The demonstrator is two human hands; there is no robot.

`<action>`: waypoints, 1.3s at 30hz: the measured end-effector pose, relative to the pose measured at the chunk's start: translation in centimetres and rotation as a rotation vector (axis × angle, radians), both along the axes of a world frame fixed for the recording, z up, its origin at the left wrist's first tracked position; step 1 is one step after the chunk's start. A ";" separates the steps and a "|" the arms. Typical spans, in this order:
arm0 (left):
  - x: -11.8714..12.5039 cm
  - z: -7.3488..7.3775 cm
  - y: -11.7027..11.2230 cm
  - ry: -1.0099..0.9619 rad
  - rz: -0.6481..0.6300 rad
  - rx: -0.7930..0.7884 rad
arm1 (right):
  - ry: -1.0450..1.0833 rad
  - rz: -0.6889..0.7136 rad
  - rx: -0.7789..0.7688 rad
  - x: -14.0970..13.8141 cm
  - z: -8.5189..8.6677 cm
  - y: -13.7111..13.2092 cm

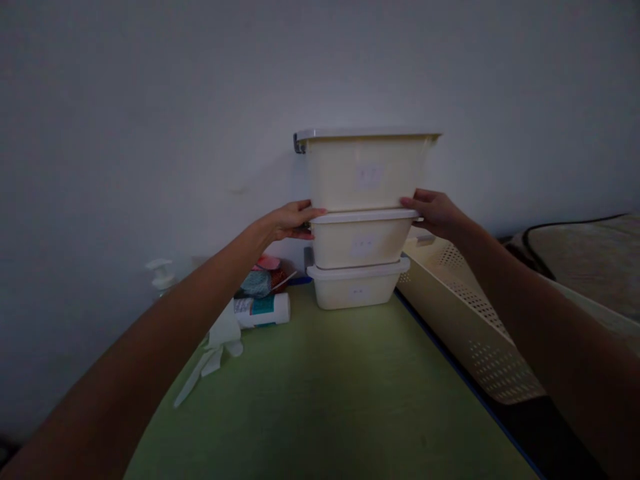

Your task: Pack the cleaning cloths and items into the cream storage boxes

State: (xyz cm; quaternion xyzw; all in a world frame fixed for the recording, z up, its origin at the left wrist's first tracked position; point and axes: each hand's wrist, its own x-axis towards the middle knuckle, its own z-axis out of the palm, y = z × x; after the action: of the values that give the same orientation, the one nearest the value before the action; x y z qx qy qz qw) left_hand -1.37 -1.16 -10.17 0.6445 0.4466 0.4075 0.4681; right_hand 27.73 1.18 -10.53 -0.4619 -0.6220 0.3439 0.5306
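My left hand (293,221) and right hand (435,210) clasp the top box (367,173) between them, fingers pressed to its lower corners. It lies at 3 o'clock from my left fingers and 9 o'clock from my right, resting on two smaller boxes (361,267) at the table's (325,387) 12 o'clock end.

My left hand (293,221) and right hand (435,208) grip the large cream plastic lidded bin (367,173) atop two smaller cream tubs (361,248).
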 end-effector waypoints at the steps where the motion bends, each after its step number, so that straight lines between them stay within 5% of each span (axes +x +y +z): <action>1: 0.0 0.0 0.1 0.013 0.003 0.000 | -0.007 0.003 0.004 0.0 0.0 0.0; 12: -0.1 0.0 0.3 0.171 0.104 0.052 | -0.094 0.033 0.036 0.4 0.3 -0.3; 19: -0.5 1.9 0.6 0.441 0.211 0.371 | -0.188 0.139 0.121 1.0 1.3 -0.1; 26: 0.6 2.0 1.7 0.248 0.042 0.477 | -0.171 0.208 0.166 0.8 1.9 -0.3; 39: 1.5 3.0 2.1 -0.027 0.123 0.470 | -0.091 0.151 0.293 -0.1 3.8 -0.8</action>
State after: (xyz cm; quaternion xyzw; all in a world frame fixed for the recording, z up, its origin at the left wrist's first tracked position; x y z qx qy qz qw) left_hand 0.08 0.94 -7.12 0.7019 0.3717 0.5364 0.2855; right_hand 27.65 0.43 -6.71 -0.3465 -0.7218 0.2671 0.5363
